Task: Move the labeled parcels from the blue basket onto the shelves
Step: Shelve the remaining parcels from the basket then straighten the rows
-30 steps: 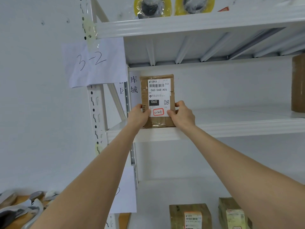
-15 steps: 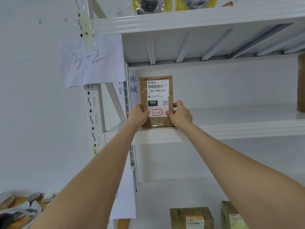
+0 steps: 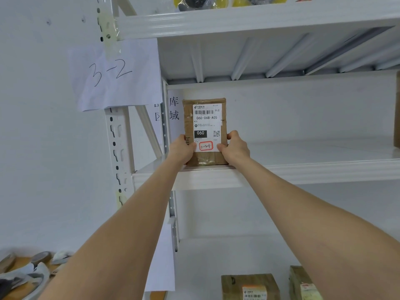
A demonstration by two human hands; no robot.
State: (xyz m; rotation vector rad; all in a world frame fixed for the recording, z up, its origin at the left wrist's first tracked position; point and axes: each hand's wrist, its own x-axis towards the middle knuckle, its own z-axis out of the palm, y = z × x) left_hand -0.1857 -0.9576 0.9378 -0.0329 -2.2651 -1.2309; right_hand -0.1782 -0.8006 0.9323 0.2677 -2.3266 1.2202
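Upright on the shelf (image 3: 281,172), a brown taped parcel (image 3: 207,158) with white label, gripped by both hands: left hand (image 3: 180,149), right hand (image 3: 234,148).

Bare left grip (image 3: 181,150), bare right grip (image 3: 235,148), two long bare forearms (image 3: 129,224)

We find free room on the middle shelf (image 3: 303,152) from the centre of the frame out toward the right, closed off at left by the parcel (image 3: 204,126) standing upright beside the shelf post (image 3: 164,128), overhead by the upper shelf (image 3: 238,20), and at the right edge by a brown box (image 3: 397,109).
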